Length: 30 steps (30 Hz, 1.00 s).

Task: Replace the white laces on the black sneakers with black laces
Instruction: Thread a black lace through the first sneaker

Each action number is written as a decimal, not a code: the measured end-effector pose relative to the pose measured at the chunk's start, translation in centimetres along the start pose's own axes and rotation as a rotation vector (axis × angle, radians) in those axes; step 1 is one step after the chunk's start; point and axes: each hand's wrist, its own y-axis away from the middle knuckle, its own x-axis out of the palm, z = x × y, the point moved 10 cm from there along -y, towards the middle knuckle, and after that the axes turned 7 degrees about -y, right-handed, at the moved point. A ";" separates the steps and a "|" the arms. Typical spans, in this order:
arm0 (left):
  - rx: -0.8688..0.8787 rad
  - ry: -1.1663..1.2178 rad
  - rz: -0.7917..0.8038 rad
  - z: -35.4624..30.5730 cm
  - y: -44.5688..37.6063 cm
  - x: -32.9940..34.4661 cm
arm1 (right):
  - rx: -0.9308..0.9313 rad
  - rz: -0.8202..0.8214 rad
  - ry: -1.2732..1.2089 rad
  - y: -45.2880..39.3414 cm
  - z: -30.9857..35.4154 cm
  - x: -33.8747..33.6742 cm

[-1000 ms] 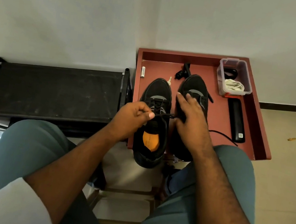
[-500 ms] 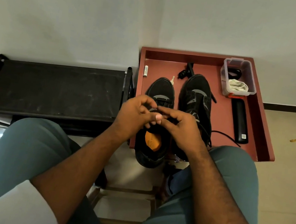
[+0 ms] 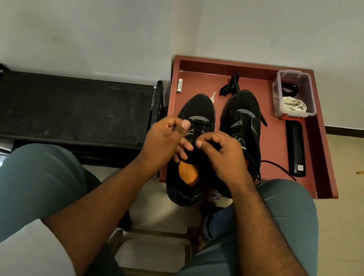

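Sneakers [image 3: 196, 125] both had black laces; white laces [image 3: 293, 104] binned at 1 o'clock. Both hands [image 3: 164, 139] [image 3: 223, 156] pinched lace [image 3: 198, 125], finishing left shoe.

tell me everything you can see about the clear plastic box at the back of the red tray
The small clear rectangular plastic box has rounded corners, a thick rim and no lid on it. It sits upright in the far right corner of the red wooden tray, against the tray's right wall. Inside lie a coiled black lace at the far end and a bundle of white laces at the near end. A red-orange piece shows under its near edge. Neither hand touches it.
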 end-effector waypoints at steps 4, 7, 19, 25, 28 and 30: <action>0.062 -0.411 -0.049 1.5 -0.6 0.3 | 0.025 -0.135 0.153 -0.4 -1.1 -0.8; 0.053 -0.474 -0.021 2.2 -0.3 1.0 | 0.029 -0.091 0.331 -0.3 -1.7 0.8; -0.120 -0.086 0.085 3.9 -0.6 0.3 | 0.001 -0.137 0.539 -0.6 -1.2 3.6; -0.140 0.005 0.131 3.9 -0.3 0.4 | -0.004 -0.099 0.597 -0.8 -1.3 4.4; -0.174 -0.017 0.092 4.5 -0.3 0.1 | 0.037 -0.129 0.533 -0.8 -1.9 4.3; -0.215 -0.023 0.030 5.0 -0.5 -0.3 | 0.064 -0.139 0.467 -0.7 -2.3 4.2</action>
